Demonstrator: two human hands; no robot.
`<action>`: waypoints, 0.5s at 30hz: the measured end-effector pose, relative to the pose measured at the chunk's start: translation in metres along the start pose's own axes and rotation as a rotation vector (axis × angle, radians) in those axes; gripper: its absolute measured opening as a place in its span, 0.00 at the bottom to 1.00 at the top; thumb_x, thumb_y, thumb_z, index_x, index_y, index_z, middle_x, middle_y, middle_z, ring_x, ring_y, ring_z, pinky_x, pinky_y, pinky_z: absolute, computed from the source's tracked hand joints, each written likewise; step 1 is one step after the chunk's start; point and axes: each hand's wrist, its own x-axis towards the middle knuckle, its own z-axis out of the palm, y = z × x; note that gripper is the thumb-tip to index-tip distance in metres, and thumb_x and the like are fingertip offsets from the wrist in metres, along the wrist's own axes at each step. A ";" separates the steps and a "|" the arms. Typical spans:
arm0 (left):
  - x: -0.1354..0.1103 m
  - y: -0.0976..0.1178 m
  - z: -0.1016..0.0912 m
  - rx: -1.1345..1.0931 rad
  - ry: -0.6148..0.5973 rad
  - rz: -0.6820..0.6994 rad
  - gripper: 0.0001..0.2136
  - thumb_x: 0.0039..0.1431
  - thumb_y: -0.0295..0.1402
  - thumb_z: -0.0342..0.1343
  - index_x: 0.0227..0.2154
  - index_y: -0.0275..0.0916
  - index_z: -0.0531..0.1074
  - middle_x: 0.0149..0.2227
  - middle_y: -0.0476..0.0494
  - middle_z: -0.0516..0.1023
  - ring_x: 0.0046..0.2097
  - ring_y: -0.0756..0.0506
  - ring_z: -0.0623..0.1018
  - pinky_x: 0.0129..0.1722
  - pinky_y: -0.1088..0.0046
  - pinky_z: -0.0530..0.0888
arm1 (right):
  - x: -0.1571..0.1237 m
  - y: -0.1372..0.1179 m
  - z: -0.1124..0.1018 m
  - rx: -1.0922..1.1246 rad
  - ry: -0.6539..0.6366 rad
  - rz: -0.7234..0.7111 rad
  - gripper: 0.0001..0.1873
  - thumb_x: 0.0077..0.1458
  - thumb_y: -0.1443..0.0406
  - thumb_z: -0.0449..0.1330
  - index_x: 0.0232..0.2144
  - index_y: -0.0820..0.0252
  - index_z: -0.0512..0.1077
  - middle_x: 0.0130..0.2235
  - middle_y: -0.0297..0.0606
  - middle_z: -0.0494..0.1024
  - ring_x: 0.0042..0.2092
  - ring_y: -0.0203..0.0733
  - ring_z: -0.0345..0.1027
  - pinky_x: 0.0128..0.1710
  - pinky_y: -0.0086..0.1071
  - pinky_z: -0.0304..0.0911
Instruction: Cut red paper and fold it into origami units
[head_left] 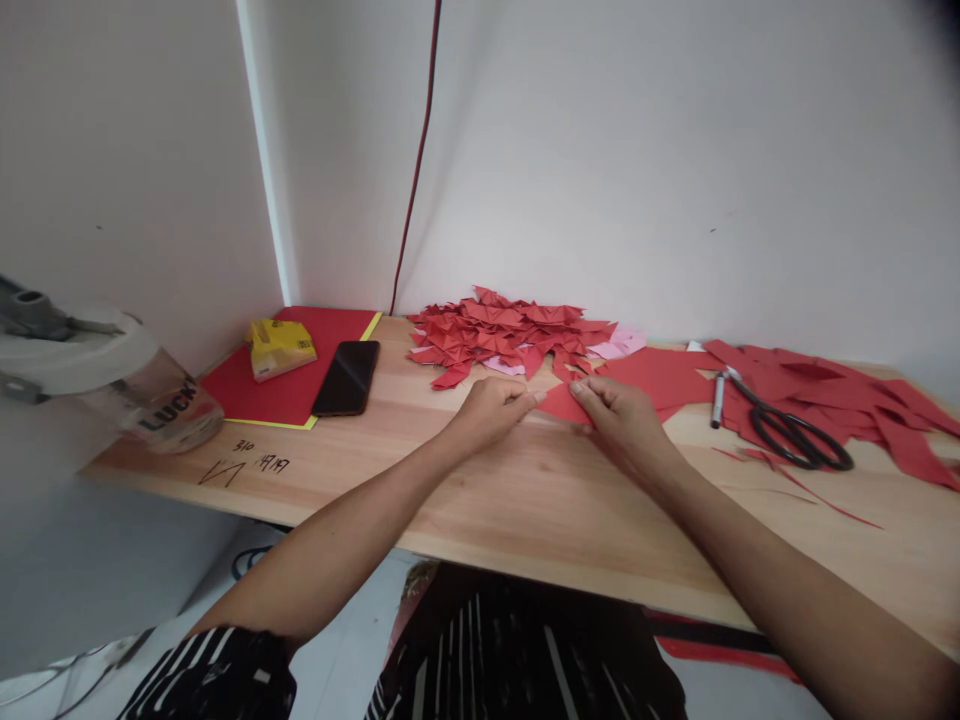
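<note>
Between my hands, just above the wooden table, is a piece of red paper (562,402). My left hand (493,408) pinches its left corner between thumb and fingers. On its other side my right hand (616,408) grips it with the thumb on top. Behind my hands lies a heap of folded red paper pieces (499,330), with some pink paper (621,343) among and beside them. Flat red paper sheets (660,375) lie just beyond my right hand and partly behind it.
To the right are black-handled scissors (799,438), a marker (718,400), red paper scraps (825,385) and thin strips. On the left stand a clear bottle (161,400), a yellow packet (281,348) on red sheets (247,395), and a black phone (346,378). A wall closes the table's back.
</note>
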 end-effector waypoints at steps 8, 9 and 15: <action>0.001 -0.001 0.001 0.005 0.007 0.003 0.24 0.62 0.44 0.50 0.15 0.38 0.52 0.16 0.54 0.54 0.23 0.52 0.58 0.26 0.74 0.54 | 0.000 0.001 -0.001 -0.025 0.019 -0.031 0.23 0.60 0.49 0.52 0.22 0.56 0.55 0.20 0.27 0.56 0.23 0.34 0.56 0.25 0.29 0.55; 0.001 -0.002 0.001 0.006 0.014 0.009 0.24 0.62 0.43 0.50 0.15 0.38 0.52 0.16 0.54 0.54 0.23 0.52 0.58 0.26 0.74 0.54 | 0.000 0.001 -0.001 -0.029 0.021 -0.034 0.23 0.60 0.49 0.52 0.22 0.56 0.55 0.20 0.27 0.55 0.23 0.34 0.56 0.25 0.29 0.55; 0.001 -0.002 0.001 -0.010 0.010 -0.001 0.22 0.61 0.40 0.51 0.14 0.38 0.56 0.15 0.54 0.58 0.23 0.52 0.60 0.26 0.75 0.56 | 0.000 0.000 0.000 -0.042 0.022 -0.035 0.23 0.61 0.49 0.52 0.21 0.57 0.55 0.21 0.27 0.53 0.22 0.33 0.55 0.24 0.29 0.54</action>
